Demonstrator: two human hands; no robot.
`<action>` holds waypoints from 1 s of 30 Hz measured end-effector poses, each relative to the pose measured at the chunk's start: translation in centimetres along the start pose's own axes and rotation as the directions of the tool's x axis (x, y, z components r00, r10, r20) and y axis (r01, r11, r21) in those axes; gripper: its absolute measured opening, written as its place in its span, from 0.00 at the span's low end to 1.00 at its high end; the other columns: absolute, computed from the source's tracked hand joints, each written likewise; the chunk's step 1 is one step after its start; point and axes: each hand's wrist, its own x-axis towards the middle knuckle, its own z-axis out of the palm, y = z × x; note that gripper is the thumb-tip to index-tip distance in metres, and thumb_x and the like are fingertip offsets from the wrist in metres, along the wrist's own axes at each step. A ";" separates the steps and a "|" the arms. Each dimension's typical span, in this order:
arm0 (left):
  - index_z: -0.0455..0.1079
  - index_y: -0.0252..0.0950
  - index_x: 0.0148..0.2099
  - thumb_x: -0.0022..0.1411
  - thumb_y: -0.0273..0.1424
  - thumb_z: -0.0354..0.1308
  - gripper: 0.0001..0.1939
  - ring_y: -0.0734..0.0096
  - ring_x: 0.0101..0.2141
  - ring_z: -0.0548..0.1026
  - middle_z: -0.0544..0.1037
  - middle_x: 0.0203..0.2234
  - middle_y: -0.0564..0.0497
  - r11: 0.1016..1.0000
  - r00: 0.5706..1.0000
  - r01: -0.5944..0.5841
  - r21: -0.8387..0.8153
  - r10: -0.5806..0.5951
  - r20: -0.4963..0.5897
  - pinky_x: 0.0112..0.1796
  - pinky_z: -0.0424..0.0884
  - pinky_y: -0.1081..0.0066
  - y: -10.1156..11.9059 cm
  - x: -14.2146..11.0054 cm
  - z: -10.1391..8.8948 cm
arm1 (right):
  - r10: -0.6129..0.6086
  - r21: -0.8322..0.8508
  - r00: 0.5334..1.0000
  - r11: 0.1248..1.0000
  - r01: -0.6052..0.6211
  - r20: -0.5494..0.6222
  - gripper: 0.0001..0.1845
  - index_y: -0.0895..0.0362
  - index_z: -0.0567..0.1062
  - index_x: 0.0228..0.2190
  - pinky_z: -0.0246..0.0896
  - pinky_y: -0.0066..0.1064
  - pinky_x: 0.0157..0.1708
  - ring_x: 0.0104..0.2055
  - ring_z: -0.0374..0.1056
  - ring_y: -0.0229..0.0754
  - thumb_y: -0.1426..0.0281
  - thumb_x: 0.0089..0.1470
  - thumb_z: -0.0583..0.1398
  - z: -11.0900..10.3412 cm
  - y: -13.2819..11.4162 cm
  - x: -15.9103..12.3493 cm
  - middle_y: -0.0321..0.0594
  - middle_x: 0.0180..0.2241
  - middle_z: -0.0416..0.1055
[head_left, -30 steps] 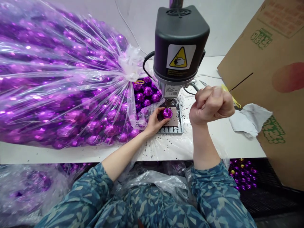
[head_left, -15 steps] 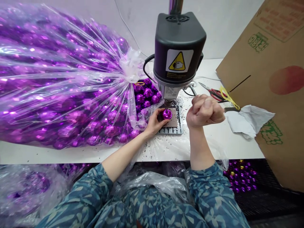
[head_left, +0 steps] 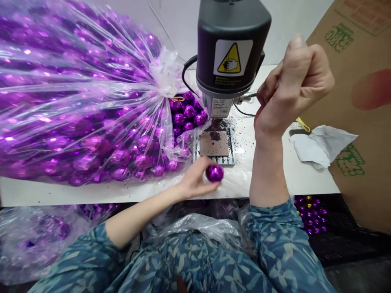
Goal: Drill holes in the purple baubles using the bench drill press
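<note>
Between the thumb and fingers of my left hand (head_left: 195, 181) is a shiny purple faceted bauble (head_left: 215, 173), held just in front of the press base, over the table's front part. My right hand (head_left: 295, 87) is raised in a fist on the right of the black drill press (head_left: 233, 49). A metal lever (head_left: 251, 96) runs from the press toward that fist, which is closed around its end; the grip itself is hidden. Under the drill head, a brown board (head_left: 210, 148) with a small hole lies on the slotted metal base (head_left: 230, 162), strewn with dark shavings.
A big clear plastic bag (head_left: 76, 110) of purple baubles fills the left side. Loose baubles (head_left: 187, 116) lie at its tied neck. White paper (head_left: 317, 146) and a cardboard box (head_left: 360, 93) stand at right. A dark crate (head_left: 339, 240) with small baubles is below the table.
My left hand has drawn the bauble off the board toward me. My right fist has risen and moved to the right with the lever.
</note>
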 end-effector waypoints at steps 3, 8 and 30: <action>0.72 0.40 0.44 0.55 0.42 0.73 0.20 0.58 0.34 0.76 0.79 0.36 0.46 0.967 0.908 -0.194 0.165 0.113 0.405 0.34 0.70 0.63 1.9 -4.6 -0.3 | -0.010 0.024 1.000 1.000 0.009 0.013 0.34 0.51 0.48 0.20 0.40 0.31 0.18 0.14 0.43 0.28 0.41 0.52 0.58 -0.2 0.2 -0.3 0.27 0.13 0.46; 0.74 0.38 0.44 0.67 0.46 0.62 0.16 0.55 0.34 0.75 0.80 0.36 0.43 0.846 0.847 -0.404 0.348 0.202 0.492 0.32 0.70 0.60 2.5 -6.2 -1.0 | -0.001 -0.010 1.000 1.000 0.001 0.006 0.33 0.52 0.49 0.20 0.39 0.28 0.18 0.14 0.44 0.26 0.44 0.58 0.57 -0.4 0.5 -0.4 0.26 0.13 0.46; 0.76 0.36 0.54 0.63 0.22 0.59 0.17 0.46 0.55 0.72 0.72 0.55 0.36 0.769 0.996 0.057 0.637 -0.086 0.014 0.57 0.69 0.50 -7.8 14.8 -7.0 | -0.036 0.124 0.998 0.992 0.031 0.042 0.27 0.54 0.52 0.19 0.43 0.23 0.17 0.14 0.45 0.22 0.60 0.63 0.58 -1.0 0.7 -0.7 0.24 0.14 0.50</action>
